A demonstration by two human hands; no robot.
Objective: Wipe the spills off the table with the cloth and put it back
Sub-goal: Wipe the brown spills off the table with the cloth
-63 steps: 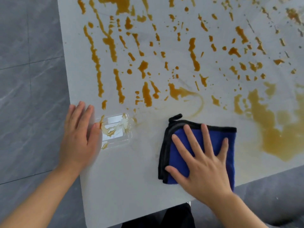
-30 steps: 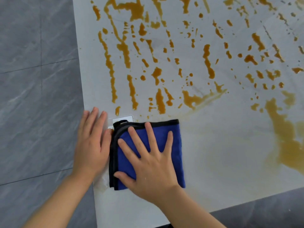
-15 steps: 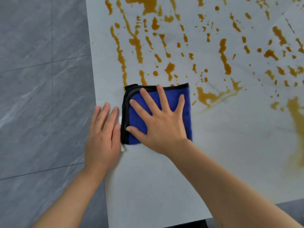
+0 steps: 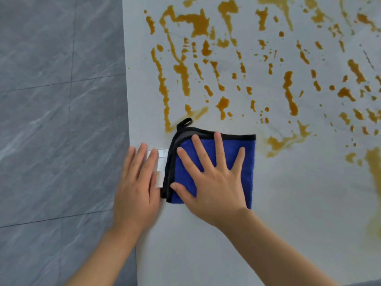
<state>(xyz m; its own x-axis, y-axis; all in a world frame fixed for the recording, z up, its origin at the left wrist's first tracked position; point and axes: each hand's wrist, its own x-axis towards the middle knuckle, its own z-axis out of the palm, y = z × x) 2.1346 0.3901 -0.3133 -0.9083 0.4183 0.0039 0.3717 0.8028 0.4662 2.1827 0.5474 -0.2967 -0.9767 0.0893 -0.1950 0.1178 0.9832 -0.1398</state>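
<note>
A folded blue cloth (image 4: 231,148) with a black border and a small hanging loop lies flat on the white table (image 4: 288,203). My right hand (image 4: 214,178) presses down on it with fingers spread. My left hand (image 4: 138,182) lies flat at the table's left edge, fingers together, resting on a small clear plastic piece (image 4: 160,162) just left of the cloth. Orange-brown spills (image 4: 288,96) cover the table beyond the cloth and to its right. The strip of table nearest me shows only faint smears.
The table's left edge (image 4: 128,100) runs top to bottom, with grey tiled floor (image 4: 61,120) beyond it. A large smeared orange patch (image 4: 374,172) sits at the right edge of view.
My right hand slid the cloth left along the near strip to the plastic piece, then away from me; streaks there are gone. My left hand stayed at the left edge.
</note>
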